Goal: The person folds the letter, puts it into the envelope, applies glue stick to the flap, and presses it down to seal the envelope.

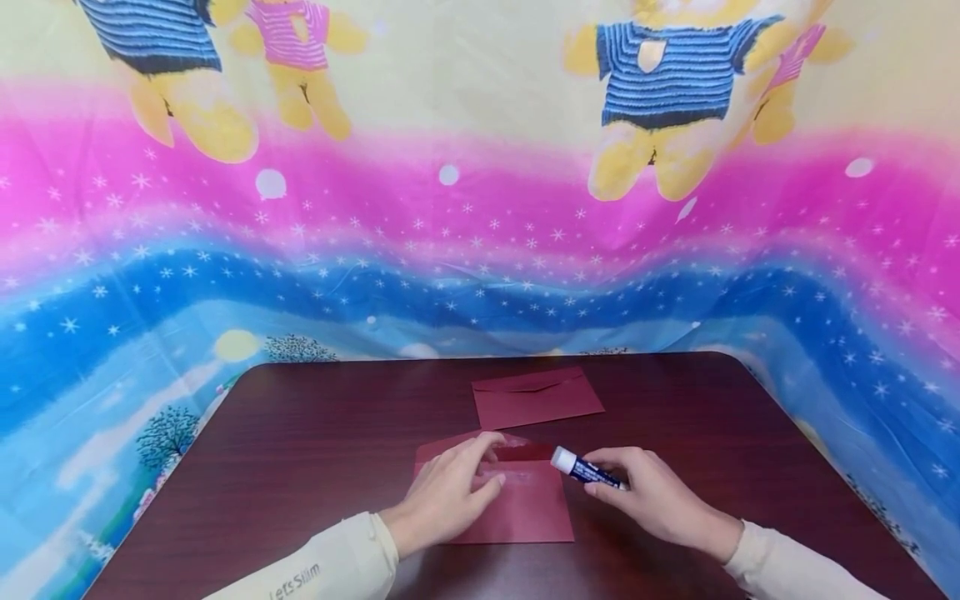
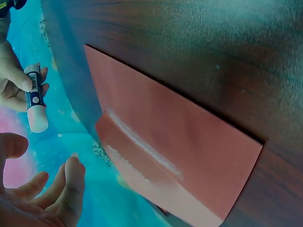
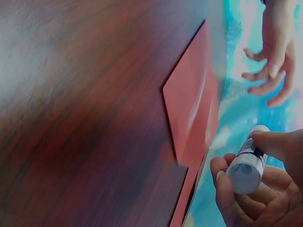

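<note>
A red envelope (image 1: 517, 508) lies on the table with its flap raised toward the far side. Whitish streaks of glue (image 2: 147, 149) run along the body below the fold and along the flap, as the left wrist view shows. Over the envelope's left part hovers my left hand (image 1: 447, 487), fingers loosely bent and holding nothing. To the right of the envelope, my right hand (image 1: 660, 496) pinches a glue stick (image 1: 585, 469) with a dark label between thumb and fingers. The glue stick's whitish end points toward the envelope, off the table.
A second red envelope (image 1: 540, 400), its flap folded down, lies farther back on the dark wooden table (image 1: 337, 433). Behind the table hangs a colourful cloth (image 1: 412, 275) printed with bears and snowflakes.
</note>
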The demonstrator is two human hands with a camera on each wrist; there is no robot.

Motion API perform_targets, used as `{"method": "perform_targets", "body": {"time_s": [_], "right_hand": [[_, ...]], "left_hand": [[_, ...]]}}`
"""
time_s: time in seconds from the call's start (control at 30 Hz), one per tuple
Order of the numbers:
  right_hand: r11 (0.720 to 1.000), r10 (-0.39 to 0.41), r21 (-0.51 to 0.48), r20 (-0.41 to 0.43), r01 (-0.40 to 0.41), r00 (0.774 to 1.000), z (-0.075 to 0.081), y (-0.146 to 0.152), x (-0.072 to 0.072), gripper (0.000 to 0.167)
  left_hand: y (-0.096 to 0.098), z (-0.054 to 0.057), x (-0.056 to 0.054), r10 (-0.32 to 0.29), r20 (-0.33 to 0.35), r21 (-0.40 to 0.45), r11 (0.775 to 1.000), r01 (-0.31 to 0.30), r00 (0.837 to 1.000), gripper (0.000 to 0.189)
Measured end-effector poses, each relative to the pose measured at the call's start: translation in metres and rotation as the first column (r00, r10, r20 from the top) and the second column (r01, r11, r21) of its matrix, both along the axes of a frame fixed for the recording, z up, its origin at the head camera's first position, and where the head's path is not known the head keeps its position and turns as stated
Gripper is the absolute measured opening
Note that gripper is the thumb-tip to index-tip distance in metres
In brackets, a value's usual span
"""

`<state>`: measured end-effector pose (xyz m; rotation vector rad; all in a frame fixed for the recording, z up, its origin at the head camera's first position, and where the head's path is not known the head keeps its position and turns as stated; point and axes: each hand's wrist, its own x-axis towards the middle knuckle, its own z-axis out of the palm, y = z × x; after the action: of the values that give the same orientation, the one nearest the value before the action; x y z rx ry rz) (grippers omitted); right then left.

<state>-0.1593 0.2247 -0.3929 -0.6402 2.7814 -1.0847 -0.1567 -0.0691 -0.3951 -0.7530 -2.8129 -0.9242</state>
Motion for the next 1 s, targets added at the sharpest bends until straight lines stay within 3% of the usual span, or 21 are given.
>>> {"method": "perform_targets", "body": {"time_s": [0.13,0.33,0.6,0.8,1.0], "right_hand": [[0.999,0.049,0.001,0.021,-0.049,0.999,0.002,-0.011,0.002,0.029],[0.993,0.120,-0.019,0.053,-0.119,0.991,0.006,-0.026,0.009,0.029],[0.980,0.194,-0.048,0.027,-0.193,0.981,0.008,-0.041,0.018,0.021],[0.976,0.212,-0.048,0.038,-0.211,0.976,0.010,-0.049,0.019,0.017],[0.971,0.234,-0.064,0.062,-0.230,0.970,0.009,-0.053,0.019,0.014]], "left_hand": [[0.002,0.003,0.002,-0.022,-0.054,-0.041,0.999,0.020,0.998,0.041],[0.007,0.005,0.006,-0.110,-0.051,-0.092,0.990,0.105,0.993,0.045],[0.014,0.009,0.009,-0.240,-0.057,-0.205,0.953,0.224,0.969,0.039],[0.017,0.009,0.007,-0.310,-0.133,-0.299,0.918,0.260,0.941,0.033],[0.018,0.006,0.007,-0.365,-0.281,-0.427,0.876,0.225,0.888,0.027]]}}
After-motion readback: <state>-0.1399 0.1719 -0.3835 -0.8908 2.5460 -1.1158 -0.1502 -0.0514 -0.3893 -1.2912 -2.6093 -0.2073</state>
